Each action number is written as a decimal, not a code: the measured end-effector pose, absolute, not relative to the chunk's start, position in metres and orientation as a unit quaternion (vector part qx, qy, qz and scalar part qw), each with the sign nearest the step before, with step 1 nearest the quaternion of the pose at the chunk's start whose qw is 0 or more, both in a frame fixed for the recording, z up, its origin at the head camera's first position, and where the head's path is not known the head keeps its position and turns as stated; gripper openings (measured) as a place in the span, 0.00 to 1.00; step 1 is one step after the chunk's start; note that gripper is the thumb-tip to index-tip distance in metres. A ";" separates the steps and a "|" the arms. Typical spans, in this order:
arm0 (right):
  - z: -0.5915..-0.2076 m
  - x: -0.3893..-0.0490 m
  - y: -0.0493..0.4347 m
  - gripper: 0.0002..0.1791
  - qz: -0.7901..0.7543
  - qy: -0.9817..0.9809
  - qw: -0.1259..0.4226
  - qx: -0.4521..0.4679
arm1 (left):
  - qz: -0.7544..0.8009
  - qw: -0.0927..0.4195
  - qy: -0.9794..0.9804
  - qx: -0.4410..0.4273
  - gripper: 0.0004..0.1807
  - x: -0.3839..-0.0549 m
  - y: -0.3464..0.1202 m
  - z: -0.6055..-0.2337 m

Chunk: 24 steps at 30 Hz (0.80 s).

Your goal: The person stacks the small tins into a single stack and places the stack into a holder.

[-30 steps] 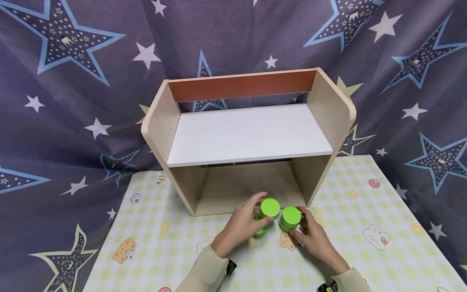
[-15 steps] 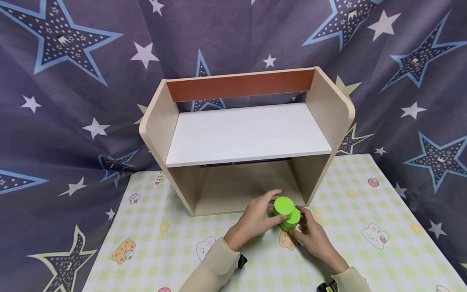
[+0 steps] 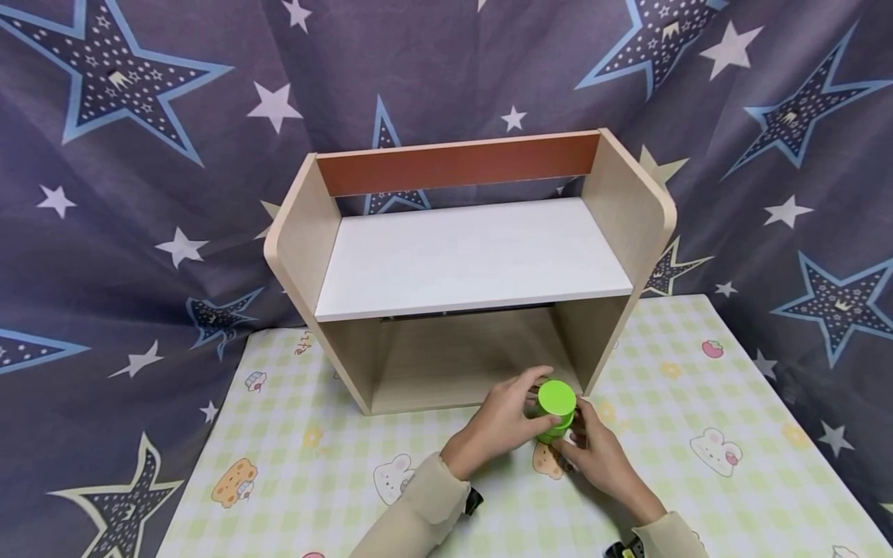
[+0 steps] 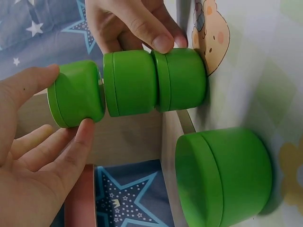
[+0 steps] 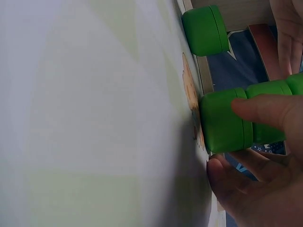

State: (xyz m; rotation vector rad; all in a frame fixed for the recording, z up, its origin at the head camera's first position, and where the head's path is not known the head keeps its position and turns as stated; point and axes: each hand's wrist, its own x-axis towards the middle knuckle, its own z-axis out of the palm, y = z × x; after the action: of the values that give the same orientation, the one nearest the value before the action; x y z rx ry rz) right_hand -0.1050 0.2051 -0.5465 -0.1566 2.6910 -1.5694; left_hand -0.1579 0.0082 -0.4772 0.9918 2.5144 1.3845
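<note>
My left hand (image 3: 502,422) pinches a small round green lidded jar (image 3: 556,397) between thumb and fingers. That jar is in line above two similar ones, with a thin gap under it in the left wrist view. The middle jar (image 4: 132,82) sits on the bottom jar (image 4: 182,78), which stands on the tablecloth. With thumb and fingers, my right hand (image 3: 593,449) grips the bottom jar near its lid. Another green jar (image 4: 232,175) stands apart on the table; in the head view my left hand hides it.
Right behind the jars stands a wooden shelf unit (image 3: 467,256) with a white upper board and a reddish back rail. A checked tablecloth (image 3: 279,449) with cartoon prints covers the table. A dark star-patterned curtain (image 3: 432,62) hangs behind.
My left hand has moved its jar to the right, from beside the two stacked jars to over them. The right hand keeps its place at the stack.
</note>
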 end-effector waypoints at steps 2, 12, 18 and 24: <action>-0.546 -0.105 0.205 0.39 -0.503 0.863 0.013 -0.048 | 0.456 0.054 0.826 0.327 0.39 -0.158 0.009 -0.477; -0.548 -0.106 0.206 0.38 -0.502 0.863 0.018 -0.049 | 0.446 0.057 0.830 0.331 0.38 -0.156 0.013 -0.478; -0.549 -0.106 0.206 0.37 -0.504 0.862 0.013 -0.051 | 0.438 0.050 0.833 0.334 0.38 -0.157 0.015 -0.479; -0.549 -0.106 0.206 0.38 -0.506 0.861 0.016 -0.049 | 0.431 0.045 0.838 0.332 0.38 -0.157 0.015 -0.480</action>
State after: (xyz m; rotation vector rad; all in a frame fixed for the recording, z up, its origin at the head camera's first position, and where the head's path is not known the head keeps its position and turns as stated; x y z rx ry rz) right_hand -0.1058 0.2065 -0.5485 -0.1525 2.6776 -1.5750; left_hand -0.1571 0.0152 -0.4797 1.0155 2.5581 1.3172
